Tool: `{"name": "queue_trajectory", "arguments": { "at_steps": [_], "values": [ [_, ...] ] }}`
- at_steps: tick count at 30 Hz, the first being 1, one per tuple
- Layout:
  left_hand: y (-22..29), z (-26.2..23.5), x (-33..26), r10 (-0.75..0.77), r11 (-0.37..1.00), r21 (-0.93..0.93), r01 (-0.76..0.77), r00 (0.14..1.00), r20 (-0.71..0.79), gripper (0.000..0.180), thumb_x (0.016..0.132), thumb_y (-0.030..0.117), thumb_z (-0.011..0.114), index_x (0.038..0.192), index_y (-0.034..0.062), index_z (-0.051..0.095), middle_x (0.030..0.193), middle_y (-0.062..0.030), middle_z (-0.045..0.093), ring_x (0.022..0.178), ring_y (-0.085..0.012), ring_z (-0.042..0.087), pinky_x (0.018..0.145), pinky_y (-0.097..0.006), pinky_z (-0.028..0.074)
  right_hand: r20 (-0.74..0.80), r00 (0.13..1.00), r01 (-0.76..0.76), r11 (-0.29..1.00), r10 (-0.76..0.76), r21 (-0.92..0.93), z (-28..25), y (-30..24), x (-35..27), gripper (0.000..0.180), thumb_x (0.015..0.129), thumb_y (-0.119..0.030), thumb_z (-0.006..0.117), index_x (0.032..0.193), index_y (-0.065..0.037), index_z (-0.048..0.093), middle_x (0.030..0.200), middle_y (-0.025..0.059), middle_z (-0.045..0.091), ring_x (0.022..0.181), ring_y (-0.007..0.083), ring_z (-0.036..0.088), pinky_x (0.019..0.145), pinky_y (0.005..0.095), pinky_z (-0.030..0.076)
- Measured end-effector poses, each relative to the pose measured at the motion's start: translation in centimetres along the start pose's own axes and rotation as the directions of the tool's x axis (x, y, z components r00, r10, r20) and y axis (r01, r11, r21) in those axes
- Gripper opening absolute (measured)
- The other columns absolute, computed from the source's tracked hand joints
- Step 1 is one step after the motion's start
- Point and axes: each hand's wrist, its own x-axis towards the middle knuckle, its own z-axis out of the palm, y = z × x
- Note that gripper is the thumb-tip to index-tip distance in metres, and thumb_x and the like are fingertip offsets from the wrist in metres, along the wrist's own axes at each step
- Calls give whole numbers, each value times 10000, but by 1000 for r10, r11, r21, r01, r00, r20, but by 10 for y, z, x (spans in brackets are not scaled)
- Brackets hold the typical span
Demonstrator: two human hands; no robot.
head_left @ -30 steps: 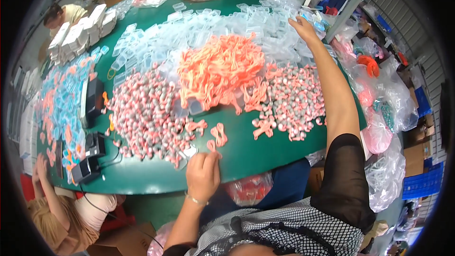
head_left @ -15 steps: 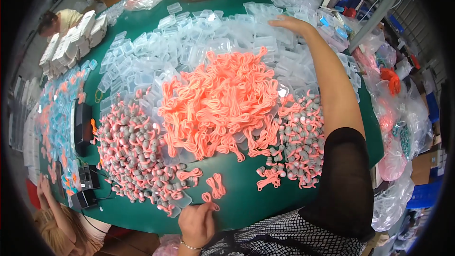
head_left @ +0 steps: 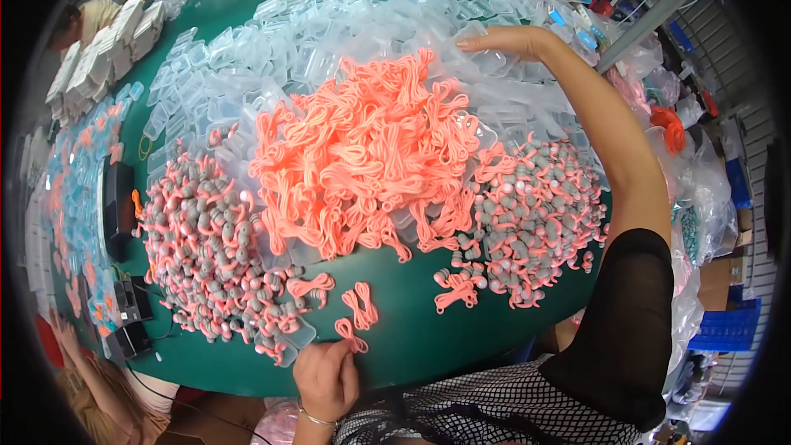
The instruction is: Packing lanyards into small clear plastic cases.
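Note:
My left hand [head_left: 326,379] rests at the near edge of the green table, its fingers curled closed. A clear plastic box [head_left: 301,336] and a small coral cord bundle [head_left: 350,335] lie right by its fingertips; what the fingers hold, if anything, is hidden. Far over the table, my right hand [head_left: 501,42] stretches out flat, fingers extended, across a wide heap of clear plastic boxes [head_left: 239,62]. Between the hands rises a large pile of coral cord bundles [head_left: 362,156]. One more cord bundle [head_left: 360,306] lies beyond my left hand.
Grey-and-pink small parts form a left heap [head_left: 202,239] and a right heap [head_left: 535,222]. Black devices [head_left: 117,210] stand at the left edge, before blue boxes. White stacks [head_left: 103,53] and two other people are farther left. Plastic bags [head_left: 700,206] crowd the right side.
The whole view has shifted, so the table's contents sit lower-left or nearer in it. My right hand has drawn slightly nearer over the clear boxes; my left hand stays by the cord bundle.

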Motion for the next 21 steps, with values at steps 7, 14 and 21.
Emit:
{"name": "queue_trajectory", "arguments": {
  "at_steps": [7, 14, 21],
  "values": [
    [3, -1, -5, 3, 999, -33, -4, 999, -36, 174, 802, -24, 668, 971, 12, 647, 772, -126, 597, 681, -309, 577, 618, -398, 457, 152, 979, 73, 934, -134, 349, 15, 6, -25, 626, 876, -505, 656, 1359, -113, 588, 1325, 81, 627, 1163, 217, 622, 972, 424, 506],
    [-2, 5, -5, 66, 996, -60, -72, 993, -95, 140, 831, 6, 666, 968, 19, 645, 773, -128, 583, 688, -320, 571, 617, -415, 456, 75, 946, 198, 747, -315, 635, 58, -21, -97, 465, 911, -387, 647, 1267, -90, 645, 1191, 59, 688, 1015, 186, 673, 890, 351, 540],
    [-3, 13, -4, 171, 984, -15, -180, 957, -232, 358, 792, 72, 719, 1139, 44, 638, 968, -122, 612, 840, -306, 584, 723, -386, 492, -672, 633, 693, 667, -384, 271, 158, -61, -140, 432, 922, -360, 645, 1237, -65, 676, 1094, 29, 682, 1013, 139, 618, 878, 311, 495]
  ]
}}
